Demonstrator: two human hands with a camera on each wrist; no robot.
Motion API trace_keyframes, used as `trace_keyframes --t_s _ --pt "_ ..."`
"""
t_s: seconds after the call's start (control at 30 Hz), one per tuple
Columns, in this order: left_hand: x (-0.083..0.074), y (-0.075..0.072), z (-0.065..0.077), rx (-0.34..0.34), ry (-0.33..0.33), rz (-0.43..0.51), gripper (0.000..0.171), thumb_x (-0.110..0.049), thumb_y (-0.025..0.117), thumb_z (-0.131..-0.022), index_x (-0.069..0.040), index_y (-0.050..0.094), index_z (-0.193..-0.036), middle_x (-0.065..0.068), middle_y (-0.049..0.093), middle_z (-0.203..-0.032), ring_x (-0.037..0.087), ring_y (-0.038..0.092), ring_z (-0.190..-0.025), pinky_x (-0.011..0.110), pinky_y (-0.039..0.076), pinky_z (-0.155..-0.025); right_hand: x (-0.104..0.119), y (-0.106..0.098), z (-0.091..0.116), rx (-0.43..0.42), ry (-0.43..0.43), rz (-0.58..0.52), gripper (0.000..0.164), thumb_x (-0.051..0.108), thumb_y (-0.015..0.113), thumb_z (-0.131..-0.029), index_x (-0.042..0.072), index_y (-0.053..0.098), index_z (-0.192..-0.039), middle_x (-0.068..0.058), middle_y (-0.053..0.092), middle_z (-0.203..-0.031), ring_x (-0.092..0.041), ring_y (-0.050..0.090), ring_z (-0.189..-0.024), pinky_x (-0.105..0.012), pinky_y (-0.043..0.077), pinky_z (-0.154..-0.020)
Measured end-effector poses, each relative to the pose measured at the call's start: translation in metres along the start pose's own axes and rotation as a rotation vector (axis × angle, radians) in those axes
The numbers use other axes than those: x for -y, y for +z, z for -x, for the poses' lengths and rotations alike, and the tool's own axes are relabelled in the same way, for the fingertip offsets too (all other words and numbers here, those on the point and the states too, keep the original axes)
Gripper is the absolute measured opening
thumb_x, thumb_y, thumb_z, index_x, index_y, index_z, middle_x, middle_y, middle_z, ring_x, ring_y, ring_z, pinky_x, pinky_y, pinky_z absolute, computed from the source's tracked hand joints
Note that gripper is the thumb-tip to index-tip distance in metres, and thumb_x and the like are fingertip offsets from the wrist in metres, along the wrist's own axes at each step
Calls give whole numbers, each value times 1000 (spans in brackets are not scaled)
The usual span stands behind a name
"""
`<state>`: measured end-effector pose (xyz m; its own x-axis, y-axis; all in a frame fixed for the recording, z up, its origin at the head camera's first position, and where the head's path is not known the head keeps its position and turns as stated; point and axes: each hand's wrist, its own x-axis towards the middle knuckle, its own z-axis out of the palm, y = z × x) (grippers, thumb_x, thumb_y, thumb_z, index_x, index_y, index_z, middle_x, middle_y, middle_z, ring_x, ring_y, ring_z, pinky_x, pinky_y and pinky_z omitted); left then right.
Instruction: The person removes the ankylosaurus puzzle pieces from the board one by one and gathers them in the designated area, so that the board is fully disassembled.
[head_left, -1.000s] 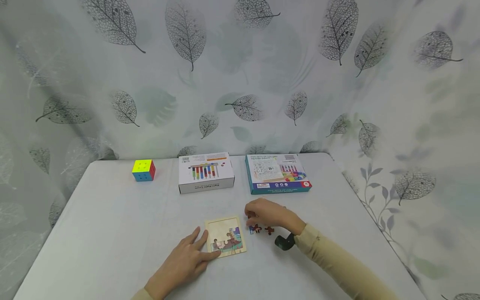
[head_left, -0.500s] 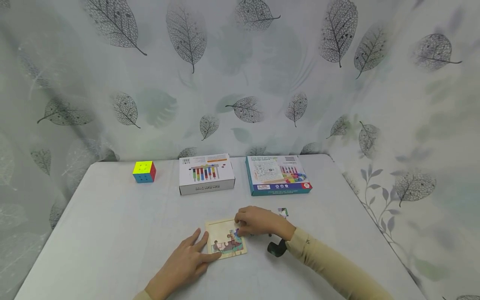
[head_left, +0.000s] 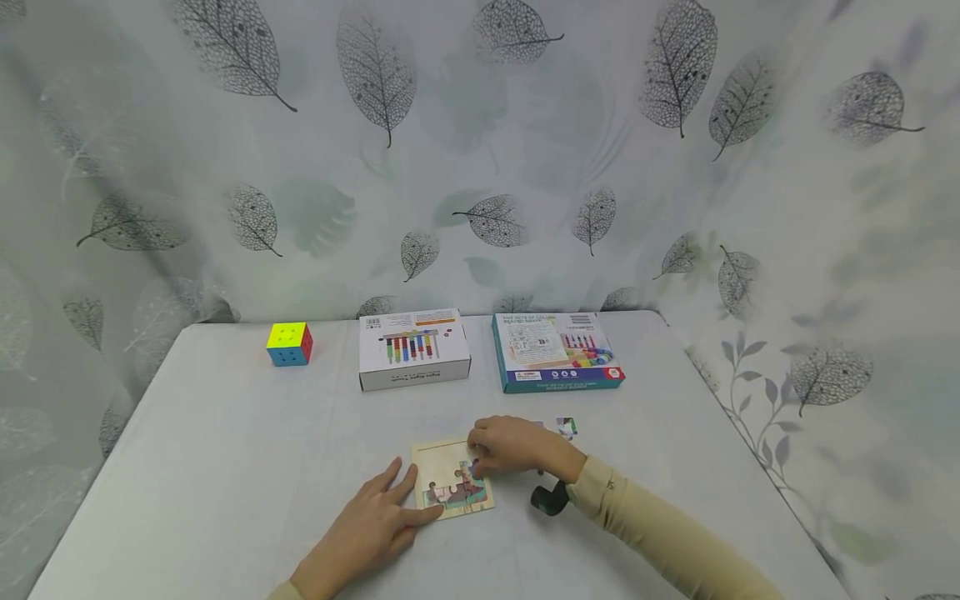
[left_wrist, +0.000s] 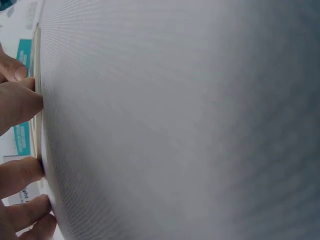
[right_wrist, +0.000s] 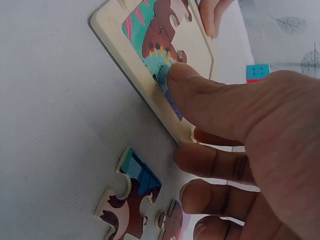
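A wooden jigsaw board (head_left: 438, 457) lies on the white table, its lower and right parts filled with colourful pieces. My left hand (head_left: 371, 525) rests on its left and lower edges with the fingers spread. My right hand (head_left: 517, 443) is over the upper right edge. In the right wrist view, its thumb presses on a blue-purple puzzle piece (right_wrist: 172, 102) lying inside the frame. The other fingers curl loosely, and I see nothing held between them. Loose puzzle pieces (right_wrist: 131, 212) lie beside the board, partly hidden by the right hand in the head view.
One loose piece (head_left: 566, 427) lies beyond my right wrist. A white toy box (head_left: 414, 350) and a teal-edged box (head_left: 557, 353) stand at the back. The puzzle cube (head_left: 289, 344) sits at the far left. A dark wrist device (head_left: 550, 498) hangs beneath the right forearm.
My right hand has moved left from above the loose pieces to the board's right edge, uncovering a piece behind the wrist. My left hand stays on the board.
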<state>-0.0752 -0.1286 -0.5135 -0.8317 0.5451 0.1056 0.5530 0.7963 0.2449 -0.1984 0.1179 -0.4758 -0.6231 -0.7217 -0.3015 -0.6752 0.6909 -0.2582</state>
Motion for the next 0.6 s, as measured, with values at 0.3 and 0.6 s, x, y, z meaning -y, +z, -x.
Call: trace_keyframes --t_s 0.3,0.6 --pt "0 1 2 -18 11 -8 37 -24 72 -89 -44 72 -120 22 62 -139 51 53 -132 55 53 -100 2 3 -1 6 -1 23 43 42 75 -89 17 68 -124 6 62 -96 -4 50 -79 -17 49 -74" --pt "1 2 1 -38 9 -10 36 -25 72 -88 -44 72 -119 22 63 -138 50 54 -131 54 53 -99 3 4 -4 25 -19 25 45 41 75 -88 20 66 -127 7 59 -97 -4 50 -79 -16 45 -71"
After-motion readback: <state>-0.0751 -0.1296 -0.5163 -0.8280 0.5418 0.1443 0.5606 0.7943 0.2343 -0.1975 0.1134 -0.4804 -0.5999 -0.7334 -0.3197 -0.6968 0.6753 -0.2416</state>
